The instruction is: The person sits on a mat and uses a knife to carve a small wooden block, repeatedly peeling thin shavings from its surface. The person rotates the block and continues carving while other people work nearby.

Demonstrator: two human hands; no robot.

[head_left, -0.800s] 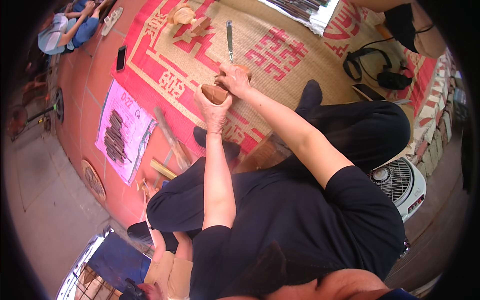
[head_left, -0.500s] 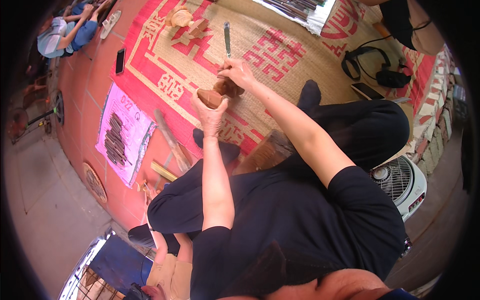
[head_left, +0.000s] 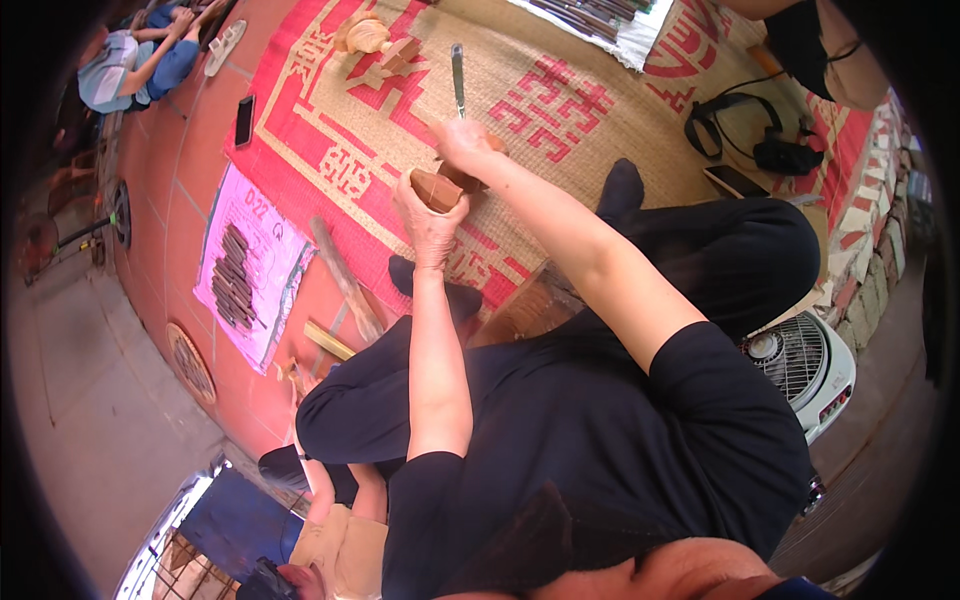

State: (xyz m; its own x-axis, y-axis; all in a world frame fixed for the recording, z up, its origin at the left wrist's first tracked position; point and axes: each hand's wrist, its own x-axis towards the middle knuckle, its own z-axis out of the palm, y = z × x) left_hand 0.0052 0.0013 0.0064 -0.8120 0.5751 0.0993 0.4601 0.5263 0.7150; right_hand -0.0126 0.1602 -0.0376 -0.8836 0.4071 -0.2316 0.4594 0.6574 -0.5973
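My left hand (head_left: 432, 232) is wrapped round the near end of a brown carved wooden piece (head_left: 438, 191), whose flat faceted end shows between thumb and fingers. Just beyond it, my right hand (head_left: 466, 146) is closed over the far, darker part of the wood. Its fingertips are partly hidden by the back of the hand. Past the right hand, a slim metal-bladed tool (head_left: 458, 80) lies on the patterned straw mat (head_left: 410, 130); its near end almost meets the knuckles.
Two more pieces, a pale carved one (head_left: 362, 33) and a brown block (head_left: 402, 57), sit at the far left. A pink cloth (head_left: 280, 240) bears several dark tools. Around are a wooden mallet (head_left: 345, 280), phone (head_left: 244, 120), black strap (head_left: 730, 125), fan (head_left: 800, 365) and other people.
My right hand has turned over the wood, its back now more toward me. My left hand has tilted the piece, so its flat end shows more. The view has shifted slightly.
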